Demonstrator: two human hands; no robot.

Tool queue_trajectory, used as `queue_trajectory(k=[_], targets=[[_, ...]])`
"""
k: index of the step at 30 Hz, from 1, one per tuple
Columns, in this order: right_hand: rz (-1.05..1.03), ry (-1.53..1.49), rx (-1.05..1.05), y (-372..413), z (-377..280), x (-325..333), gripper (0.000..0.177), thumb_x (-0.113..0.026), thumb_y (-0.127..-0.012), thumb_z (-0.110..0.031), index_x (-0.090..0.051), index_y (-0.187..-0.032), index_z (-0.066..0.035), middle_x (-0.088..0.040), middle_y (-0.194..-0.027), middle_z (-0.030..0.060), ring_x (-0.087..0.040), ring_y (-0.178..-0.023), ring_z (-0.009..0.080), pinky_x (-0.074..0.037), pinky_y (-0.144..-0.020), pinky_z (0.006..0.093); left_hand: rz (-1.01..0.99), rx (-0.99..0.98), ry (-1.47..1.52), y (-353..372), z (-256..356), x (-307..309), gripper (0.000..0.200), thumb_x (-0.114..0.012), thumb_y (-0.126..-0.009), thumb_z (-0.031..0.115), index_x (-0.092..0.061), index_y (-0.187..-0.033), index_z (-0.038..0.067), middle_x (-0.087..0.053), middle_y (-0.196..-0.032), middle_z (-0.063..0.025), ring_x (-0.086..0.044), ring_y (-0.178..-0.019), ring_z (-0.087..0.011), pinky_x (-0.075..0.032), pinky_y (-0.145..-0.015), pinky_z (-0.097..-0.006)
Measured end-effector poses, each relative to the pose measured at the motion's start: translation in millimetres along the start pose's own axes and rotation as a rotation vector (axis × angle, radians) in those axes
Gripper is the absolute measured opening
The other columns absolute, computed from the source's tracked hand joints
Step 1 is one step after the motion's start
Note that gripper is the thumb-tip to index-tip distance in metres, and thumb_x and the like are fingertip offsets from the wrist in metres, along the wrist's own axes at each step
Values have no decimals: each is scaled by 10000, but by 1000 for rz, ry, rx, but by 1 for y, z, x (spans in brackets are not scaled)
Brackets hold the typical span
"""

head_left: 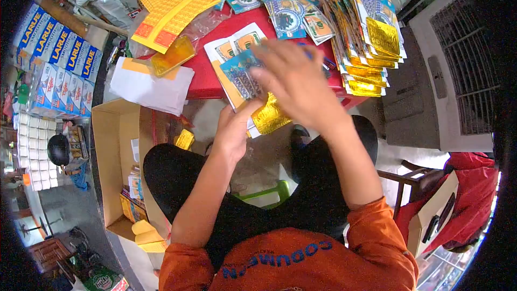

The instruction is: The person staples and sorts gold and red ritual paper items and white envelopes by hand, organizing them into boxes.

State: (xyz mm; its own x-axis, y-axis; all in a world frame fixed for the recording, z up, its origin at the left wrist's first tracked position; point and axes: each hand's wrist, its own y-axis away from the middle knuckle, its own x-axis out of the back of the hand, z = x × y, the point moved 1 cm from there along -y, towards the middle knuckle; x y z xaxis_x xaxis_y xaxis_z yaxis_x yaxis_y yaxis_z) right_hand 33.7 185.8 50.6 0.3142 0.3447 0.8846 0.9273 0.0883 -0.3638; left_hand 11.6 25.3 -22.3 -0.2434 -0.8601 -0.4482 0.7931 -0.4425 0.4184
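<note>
Left hand (pixel 231 132): clamping the lower edge of the bundle (pixel 242 78), centre of the frame, thumb pressing on top. Right hand (pixel 296 83): hovering or resting over the bundle, fingers extending and blurring; contact cannot be told. Hands: working close together. Bundle: tilting, showing printed notes, a blue patterned sheet and, at its lower end, gold foil (pixel 272 114).

Red table (pixel 207 78), top centre: bearing blue packets (pixel 285 13) and, towards the upper right, a tall fanning stack (pixel 361 32) with gold foil showing at its ends. Yellow sheets (pixel 177 13), upper left: lying above a gold pack (pixel 173 56), which is resting on white paper (pixel 153 83).

Open carton (pixel 116 156), left of the knees: holding papers and small packs. Beer cartons (pixel 56 48), far upper left: standing in rows. Green stool (pixel 269 196): showing between the legs.
</note>
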Motion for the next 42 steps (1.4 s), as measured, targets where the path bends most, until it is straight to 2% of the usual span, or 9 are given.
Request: queue_trajectory(k=[6, 13, 18, 22, 25, 27, 31, 39, 42], targets=[[209, 542, -222, 17, 41, 21, 506, -707, -859, -362, -609, -1218, -19, -486, -1382, 156, -397, -1337, 352, -287, -1069, 519, 12, -7, 64, 1, 5, -4, 400, -760, -885, 180, -633, -1217, -2, -691, -1145, -79, -671, -1030, -166, -523, -897, -313], [47, 610, -234, 29, 54, 18, 415, -752, -803, -326, -620, -1079, -46, -530, -1325, 122, -424, -1322, 303, -289, -1098, 525, 52, -104, 119, 1, 19, -12, 390, -749, -890, 164, -627, -1213, -17, -685, -1155, -79, -673, -1028, -172, -520, -915, -321], [122, 224, -258, 24, 41, 40, 375, -753, -800, -305, -638, -1033, -35, -712, -959, 143, -673, -927, 342, -392, -979, 468, 63, -155, 124, 0, 20, -11, 418, -711, -920, 187, -570, -1298, 78, -664, -1214, -22, -655, -1083, -176, -528, -930, -330], [61, -127, -348, 25, 42, 60, 417, -733, -827, -287, -617, -1121, -16, -714, -1011, 146, -684, -924, 304, -446, -941, 424, 61, -172, 185, -2, 21, -13, 406, -698, -931, 187, -566, -1300, 79, -667, -1210, -27, -656, -1085, -172, -532, -930, -326], [232, -550, -356, 31, 48, 51, 407, -694, -865, -258, -613, -1178, -10, -719, -1038, 123, -686, -947, 243, -483, -919, 372, 35, -138, 241, -4, 22, -14, 390, -684, -944, 194, -572, -1299, 79, -670, -1214, -36, -660, -1084, -171, -536, -929, -325], [364, -1187, -463, 33, 51, 39, 402, -616, -906, -302, -635, -1121, 37, -718, -1094, 141, -670, -1022, 217, -487, -977, 377, 47, -121, 270, -3, 25, -17, 378, -673, -952, 197, -577, -1298, 78, -670, -1223, -46, -663, -1086, -173, -539, -934, -328], [169, -1662, -553, 43, 55, 41, 414, -578, -916, -311, -575, -1138, 38, -680, -1137, 240, -699, -957, 312, -497, -1000, 459, 50, -124, 321, -7, 27, -23, 368, -671, -956, 200, -586, -1292, 77, -671, -1232, -38, -660, -1097, -170, -533, -942, -322], [-236, -1680, -537, 52, 40, 56, 574, -701, -818, -453, -554, -1155, -13, -675, -927, 220, -693, -872, 343, -559, -858, 452, 31, -165, 290, -11, 25, -29, 388, -681, -954, 220, -580, -1301, 78, -668, -1236, -40, -654, -1109, -173, -526, -938, -327], [-328, -1543, -480, 50, 43, 47, 374, -697, -891, -316, -576, -1086, -21, -687, -881, 122, -687, -828, 219, -539, -798, 352, 19, -177, 271, -11, 23, -30, 394, -686, -953, 233, -579, -1297, 75, -667, -1227, -42, -653, -1104, -172, -525, -934, -330]])
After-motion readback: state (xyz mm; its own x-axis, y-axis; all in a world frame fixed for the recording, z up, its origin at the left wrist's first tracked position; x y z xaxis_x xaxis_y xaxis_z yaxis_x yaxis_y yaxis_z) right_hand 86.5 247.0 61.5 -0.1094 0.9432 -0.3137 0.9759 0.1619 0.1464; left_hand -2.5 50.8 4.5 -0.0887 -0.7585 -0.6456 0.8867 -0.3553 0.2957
